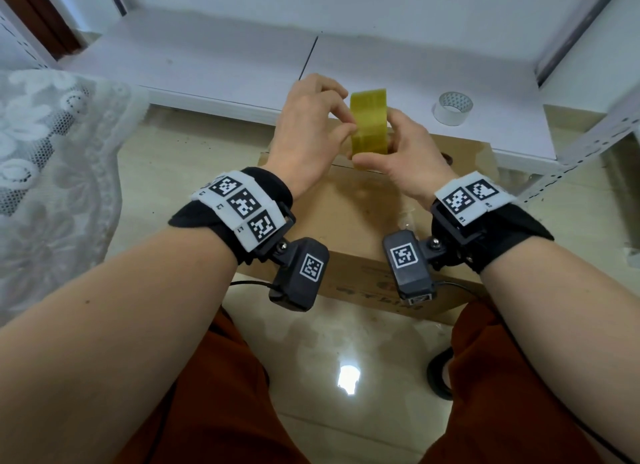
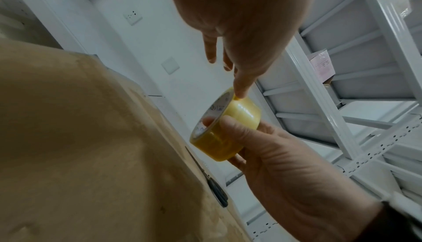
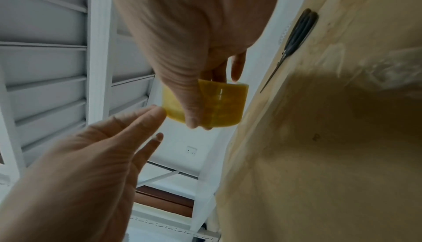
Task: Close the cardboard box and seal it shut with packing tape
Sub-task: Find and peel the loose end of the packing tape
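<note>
A yellow packing tape roll (image 1: 369, 124) is held upright in the air above the closed brown cardboard box (image 1: 346, 214). My right hand (image 1: 391, 144) grips the roll from the right, with the thumb laid across its outer band (image 3: 205, 101). My left hand (image 1: 336, 117) is at the roll's left side. Its fingers are fairly straight, and their tips touch the roll's edge (image 2: 228, 128). In the wrist views, the box top (image 2: 80, 137) lies just below both hands. I see no strip pulled off the roll.
Dark-handled scissors (image 3: 294, 36) lie on the far part of the box. A second, pale tape roll (image 1: 450, 108) stands on the low white shelf board (image 1: 225, 65) behind the box. White metal racking (image 1: 588, 134) is at right, a lace curtain (image 1: 52, 151) at left.
</note>
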{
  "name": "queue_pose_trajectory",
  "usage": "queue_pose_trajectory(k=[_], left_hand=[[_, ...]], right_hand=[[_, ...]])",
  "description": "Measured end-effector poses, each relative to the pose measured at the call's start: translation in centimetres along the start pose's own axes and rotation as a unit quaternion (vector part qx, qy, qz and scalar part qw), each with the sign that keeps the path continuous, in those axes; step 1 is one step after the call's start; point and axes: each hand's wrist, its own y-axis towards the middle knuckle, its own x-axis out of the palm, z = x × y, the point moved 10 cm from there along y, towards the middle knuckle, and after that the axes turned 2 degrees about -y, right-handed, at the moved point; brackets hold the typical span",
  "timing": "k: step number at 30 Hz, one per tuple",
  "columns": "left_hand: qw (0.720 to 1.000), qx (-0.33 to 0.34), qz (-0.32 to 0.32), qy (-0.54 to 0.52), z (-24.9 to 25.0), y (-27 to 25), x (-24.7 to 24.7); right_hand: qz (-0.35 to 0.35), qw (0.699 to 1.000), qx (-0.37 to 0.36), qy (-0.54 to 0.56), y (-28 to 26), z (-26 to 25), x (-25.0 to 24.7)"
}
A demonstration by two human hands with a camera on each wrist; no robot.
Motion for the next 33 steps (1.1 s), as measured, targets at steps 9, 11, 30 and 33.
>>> queue_pose_trajectory(k=[9,11,30,33], left_hand=[[0.998,-0.043,-0.034,-0.013,-0.4,-0.4,1.0],[0.998,-0.044,-0.04,-0.003,-0.1,-0.5,1.4],[0.938,-0.22,-0.036,-0.265,-2.9,-0.3,1.2],[0.932,-0.228,-0.035,-0.28,-3.3,-0.1,0.6]], right_hand=[[0.06,0.992,-0.033,-0.11,-0.1,-1.2,-1.4],[0.086,0.982,-0.052,-0.161,-0.2,-1.8,-1.8],[-0.013,0.988,-0.048,-0.147,-0.5,-1.8,0.2],[-0.033,0.989,-0.057,-0.134,-0.7,-1.9,0.8]])
